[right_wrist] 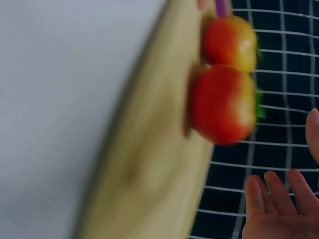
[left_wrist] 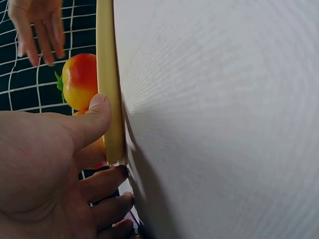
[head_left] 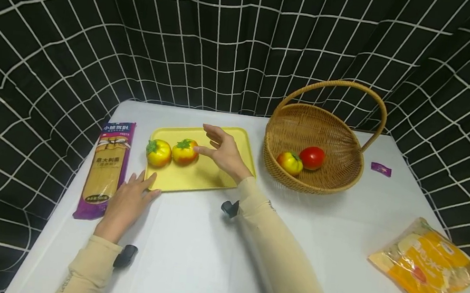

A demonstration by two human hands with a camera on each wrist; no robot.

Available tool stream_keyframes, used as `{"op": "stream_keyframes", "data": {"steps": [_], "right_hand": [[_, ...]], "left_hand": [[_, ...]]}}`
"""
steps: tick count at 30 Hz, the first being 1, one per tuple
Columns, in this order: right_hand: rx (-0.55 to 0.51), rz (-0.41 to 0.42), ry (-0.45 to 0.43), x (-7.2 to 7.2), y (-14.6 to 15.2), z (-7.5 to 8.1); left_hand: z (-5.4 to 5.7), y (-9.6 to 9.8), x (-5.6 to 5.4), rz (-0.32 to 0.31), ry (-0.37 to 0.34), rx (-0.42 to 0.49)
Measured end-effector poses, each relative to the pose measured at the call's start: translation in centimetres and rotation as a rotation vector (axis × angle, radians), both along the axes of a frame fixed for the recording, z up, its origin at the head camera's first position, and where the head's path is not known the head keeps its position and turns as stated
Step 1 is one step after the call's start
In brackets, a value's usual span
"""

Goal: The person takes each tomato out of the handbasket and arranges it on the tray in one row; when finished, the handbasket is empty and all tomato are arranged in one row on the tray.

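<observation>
Two red-and-yellow tomato-like fruits with green leafy tops sit at the left end of a yellow tray (head_left: 196, 185). The left fruit (head_left: 158, 153) stands beside the right fruit (head_left: 184, 152). At the tray's near left corner, my left hand (head_left: 128, 202) holds the rim between thumb and index finger, its other fingers spread outside. In the left wrist view the thumb (left_wrist: 99, 112) lies against the rim. My right hand (head_left: 227, 155) hovers over the tray with fingers apart, holding nothing; its thumb overlaps the right fruit in the head view. The right wrist view shows its fingers (right_wrist: 281, 199) extended.
A purple pasta packet (head_left: 108, 166) lies left of the tray. On the right, a wicker basket (head_left: 323, 122) with a tall handle holds another red-and-yellow fruit (head_left: 290, 163) and a red tomato (head_left: 312, 158). Beyond it are a small purple packet (head_left: 380, 169) and an orange snack bag (head_left: 428, 267).
</observation>
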State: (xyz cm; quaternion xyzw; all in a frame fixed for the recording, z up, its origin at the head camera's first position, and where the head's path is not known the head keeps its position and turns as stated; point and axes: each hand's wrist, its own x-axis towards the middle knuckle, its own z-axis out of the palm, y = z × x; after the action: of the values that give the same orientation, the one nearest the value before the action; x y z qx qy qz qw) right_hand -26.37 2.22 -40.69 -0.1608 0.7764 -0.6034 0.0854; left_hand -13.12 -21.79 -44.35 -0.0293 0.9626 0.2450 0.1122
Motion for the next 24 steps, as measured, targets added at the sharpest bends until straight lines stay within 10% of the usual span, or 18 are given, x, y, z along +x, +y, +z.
{"op": "stream_keyframes", "data": {"steps": [12,24], "right_hand": [[0.055,0.069,0.119,0.2,5.5,5.8],[0.267,0.158,0.019,0.9,16.3,10.2]], "left_hand": [[0.0,-0.1,0.1,-0.021,0.004,-0.007],[0.0,-0.1,0.1,-0.02,-0.005,-0.01]]}}
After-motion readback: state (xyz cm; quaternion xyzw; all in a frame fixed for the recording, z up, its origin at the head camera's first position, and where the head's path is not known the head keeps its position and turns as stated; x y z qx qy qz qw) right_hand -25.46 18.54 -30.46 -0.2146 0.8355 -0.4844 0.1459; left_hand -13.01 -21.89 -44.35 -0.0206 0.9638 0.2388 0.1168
